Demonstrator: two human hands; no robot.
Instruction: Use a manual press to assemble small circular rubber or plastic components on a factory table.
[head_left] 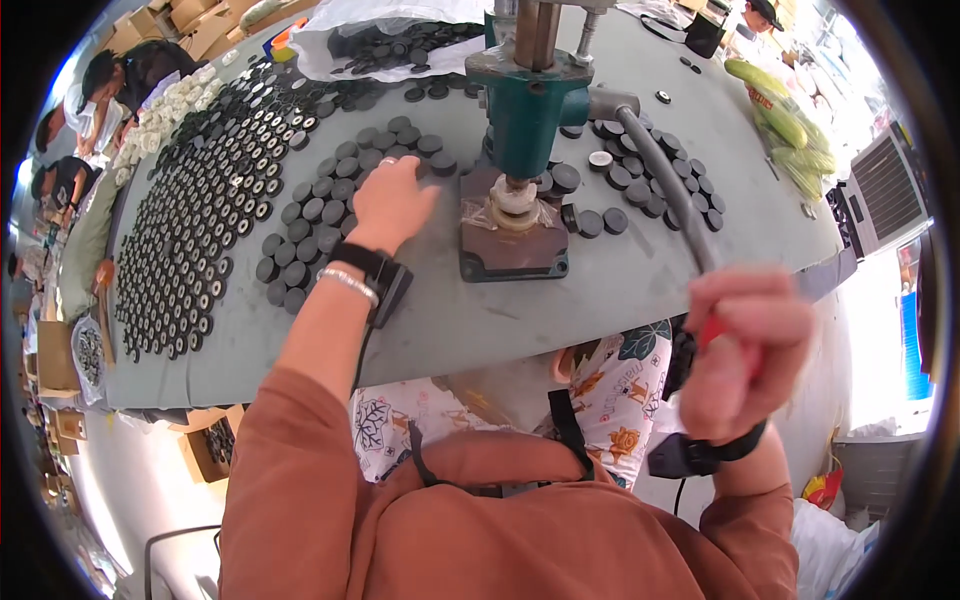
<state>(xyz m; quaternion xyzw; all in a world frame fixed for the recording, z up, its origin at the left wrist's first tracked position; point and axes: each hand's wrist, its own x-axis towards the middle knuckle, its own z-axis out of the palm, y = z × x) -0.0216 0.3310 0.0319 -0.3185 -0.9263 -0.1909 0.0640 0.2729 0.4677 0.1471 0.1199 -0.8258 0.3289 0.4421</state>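
Note:
My left hand [388,205] lies palm down on the grey table [620,285], its fingers over a patch of round black caps [315,215] just left of the press. A green hand press [527,110] stands at the table's middle on a brown base plate [510,250], with a pale round part [513,200] under its ram. My right hand [745,345] is closed around the red grip of the press's long grey lever [665,185], pulled toward me at the table's near edge. Both wrists wear black straps.
More black caps [640,190] lie right of the press, and rows of ring-shaped black parts [190,240] cover the left side. A plastic sheet with caps [385,45] sits at the back. Green packets [790,130] lie far right. Other people [110,85] sit at the far left.

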